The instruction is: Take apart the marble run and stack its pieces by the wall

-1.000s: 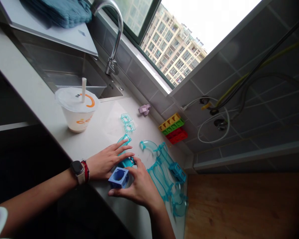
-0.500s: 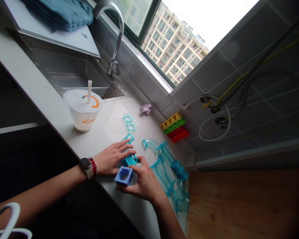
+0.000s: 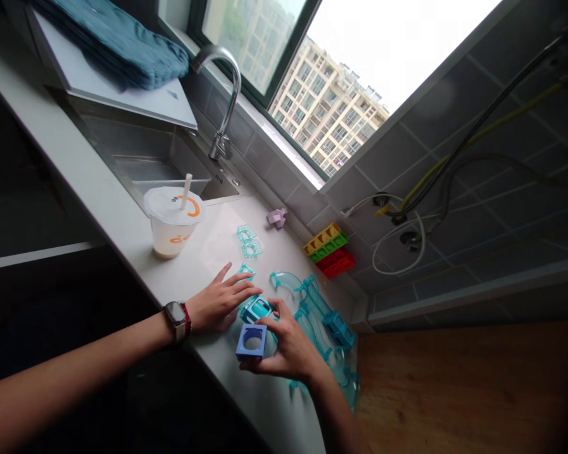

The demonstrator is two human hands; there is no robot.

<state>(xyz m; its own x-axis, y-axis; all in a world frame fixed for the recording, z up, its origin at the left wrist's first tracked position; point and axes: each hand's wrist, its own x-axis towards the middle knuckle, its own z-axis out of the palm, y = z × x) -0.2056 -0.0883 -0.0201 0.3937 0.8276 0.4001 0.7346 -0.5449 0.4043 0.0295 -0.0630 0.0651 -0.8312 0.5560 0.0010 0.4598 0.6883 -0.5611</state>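
My right hand (image 3: 288, 345) grips a blue cube block with a round hole (image 3: 252, 341) at the counter's front edge, its fingertips also touching a clear teal track piece (image 3: 257, 308). Beside it, my left hand (image 3: 222, 301), with a watch on the wrist, lies flat on the white counter (image 3: 203, 252) with fingers spread, pressing on that same teal piece. More clear teal track sections (image 3: 319, 315) lie joined just right of my hands. Two small teal connectors (image 3: 248, 241) sit further back.
A lidded drink cup with a straw (image 3: 172, 220) stands to the left near the steel sink (image 3: 142, 157) and tap (image 3: 223, 107). Stacked yellow, green and red bricks (image 3: 330, 250) and a small lilac piece (image 3: 276, 217) lie against the tiled wall. Cables hang at the right.
The view has shifted, so everything sits lower and further right. My right hand has tilted the blue cube up so its hole faces me. My left hand stays pressed on the teal piece.
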